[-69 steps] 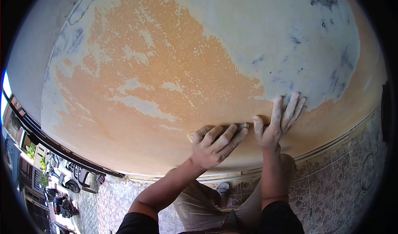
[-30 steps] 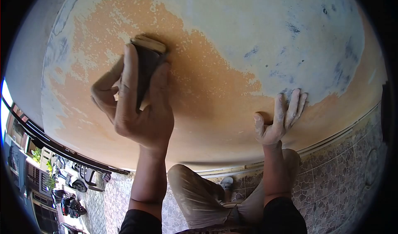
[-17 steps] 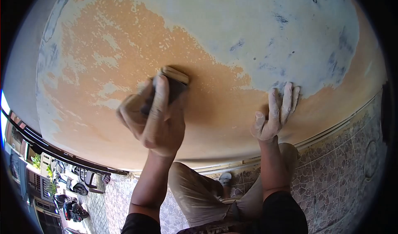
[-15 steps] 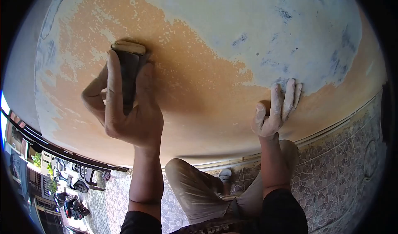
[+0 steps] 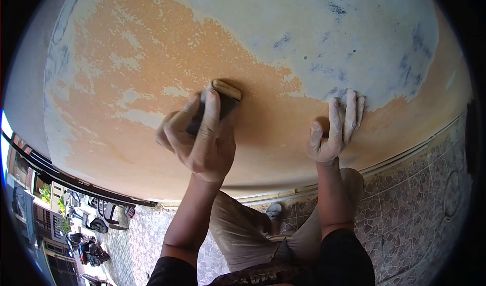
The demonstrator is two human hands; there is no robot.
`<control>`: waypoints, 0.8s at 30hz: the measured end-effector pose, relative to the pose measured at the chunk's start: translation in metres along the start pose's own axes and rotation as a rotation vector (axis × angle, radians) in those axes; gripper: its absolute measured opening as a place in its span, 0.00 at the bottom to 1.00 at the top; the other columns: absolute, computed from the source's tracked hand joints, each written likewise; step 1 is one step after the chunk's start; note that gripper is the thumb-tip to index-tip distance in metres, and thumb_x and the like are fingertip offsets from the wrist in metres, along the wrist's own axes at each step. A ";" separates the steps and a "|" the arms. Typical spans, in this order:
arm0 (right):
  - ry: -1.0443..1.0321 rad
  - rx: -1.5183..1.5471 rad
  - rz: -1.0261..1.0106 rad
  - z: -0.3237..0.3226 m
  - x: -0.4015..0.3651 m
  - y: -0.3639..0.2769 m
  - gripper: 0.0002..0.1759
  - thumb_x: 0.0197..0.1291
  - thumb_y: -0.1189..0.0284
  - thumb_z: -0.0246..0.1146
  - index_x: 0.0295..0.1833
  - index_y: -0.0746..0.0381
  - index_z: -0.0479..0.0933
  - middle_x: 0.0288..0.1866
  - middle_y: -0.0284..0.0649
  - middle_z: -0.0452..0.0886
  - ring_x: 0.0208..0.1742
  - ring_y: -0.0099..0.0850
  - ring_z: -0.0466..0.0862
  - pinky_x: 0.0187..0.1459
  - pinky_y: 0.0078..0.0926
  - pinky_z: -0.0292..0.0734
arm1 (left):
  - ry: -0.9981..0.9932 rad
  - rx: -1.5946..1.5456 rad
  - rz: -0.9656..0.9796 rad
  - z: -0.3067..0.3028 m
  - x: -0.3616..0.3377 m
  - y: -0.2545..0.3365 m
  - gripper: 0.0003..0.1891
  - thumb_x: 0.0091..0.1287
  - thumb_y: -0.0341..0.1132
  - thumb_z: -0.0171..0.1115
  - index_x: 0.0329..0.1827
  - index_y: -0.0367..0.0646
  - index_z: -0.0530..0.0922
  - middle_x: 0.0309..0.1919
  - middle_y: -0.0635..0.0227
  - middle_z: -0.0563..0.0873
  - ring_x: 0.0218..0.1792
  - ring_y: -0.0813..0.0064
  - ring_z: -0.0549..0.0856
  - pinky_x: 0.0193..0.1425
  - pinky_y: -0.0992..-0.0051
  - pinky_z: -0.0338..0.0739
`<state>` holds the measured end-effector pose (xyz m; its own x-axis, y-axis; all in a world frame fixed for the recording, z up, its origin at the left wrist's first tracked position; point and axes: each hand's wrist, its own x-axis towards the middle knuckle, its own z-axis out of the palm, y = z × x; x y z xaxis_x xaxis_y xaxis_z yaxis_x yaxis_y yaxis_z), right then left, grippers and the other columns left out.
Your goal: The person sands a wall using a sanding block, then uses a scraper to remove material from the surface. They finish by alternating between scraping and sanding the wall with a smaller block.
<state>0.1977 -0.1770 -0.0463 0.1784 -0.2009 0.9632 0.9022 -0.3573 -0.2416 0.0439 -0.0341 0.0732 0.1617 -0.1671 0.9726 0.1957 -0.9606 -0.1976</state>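
Dark block [image 5: 228, 104] with a tan edge is resting against the patchy orange surface [image 5: 157, 48], below the pale area [image 5: 304, 28]. The left grip [image 5: 205, 144] is pinching the block, its fingers bending around the left side. The right grip [image 5: 334, 138] is lying on the surface with the thumb and 3 whitened fingers spread, the fingertips touching the pale area's lower edge. Below, 1 foot [image 5: 274, 211] is showing over the patterned floor [image 5: 400, 210].

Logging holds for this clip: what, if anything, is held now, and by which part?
The left grip holds the block by its dark part; the right grip holds nothing visible.
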 end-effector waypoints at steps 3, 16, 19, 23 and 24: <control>0.019 -0.011 -0.002 0.001 0.001 -0.001 0.28 0.71 0.52 0.53 0.65 0.61 0.76 0.71 0.57 0.68 0.76 0.57 0.61 0.72 0.61 0.53 | 0.098 -0.061 -0.152 0.001 0.031 -0.008 0.24 0.52 0.31 0.80 0.54 0.41 0.85 0.47 0.64 0.82 0.45 0.68 0.73 0.49 0.71 0.67; 0.017 -0.023 -0.013 0.000 0.004 -0.001 0.28 0.72 0.54 0.53 0.64 0.66 0.76 0.71 0.59 0.68 0.75 0.58 0.62 0.72 0.61 0.55 | 0.048 0.060 -0.210 -0.032 -0.024 -0.045 0.25 0.56 0.28 0.76 0.58 0.36 0.82 0.46 0.62 0.78 0.44 0.70 0.78 0.43 0.69 0.76; 0.040 -0.031 -0.032 0.001 0.006 -0.002 0.29 0.72 0.55 0.53 0.63 0.69 0.75 0.71 0.60 0.68 0.75 0.58 0.62 0.72 0.60 0.57 | 0.270 -0.120 -0.605 -0.033 0.014 -0.049 0.26 0.57 0.26 0.76 0.60 0.34 0.80 0.45 0.63 0.76 0.45 0.70 0.76 0.40 0.73 0.78; 0.030 -0.052 -0.080 0.000 0.013 -0.006 0.27 0.74 0.60 0.51 0.64 0.74 0.72 0.70 0.64 0.67 0.74 0.60 0.63 0.72 0.60 0.57 | -0.079 0.024 0.182 -0.013 -0.065 -0.019 0.23 0.54 0.26 0.75 0.55 0.54 0.86 0.48 0.72 0.80 0.45 0.75 0.76 0.44 0.75 0.72; 0.026 -0.051 -0.079 -0.001 0.013 -0.005 0.27 0.74 0.61 0.51 0.64 0.74 0.72 0.70 0.64 0.67 0.74 0.60 0.63 0.72 0.60 0.57 | -0.191 -0.030 0.265 -0.013 -0.087 -0.014 0.24 0.51 0.28 0.76 0.53 0.57 0.86 0.47 0.74 0.81 0.45 0.74 0.76 0.45 0.74 0.70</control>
<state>0.1953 -0.1785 -0.0330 0.0967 -0.1934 0.9764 0.8916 -0.4193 -0.1713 0.0145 -0.0085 -0.0074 0.3826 -0.3698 0.8467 0.0944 -0.8959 -0.4340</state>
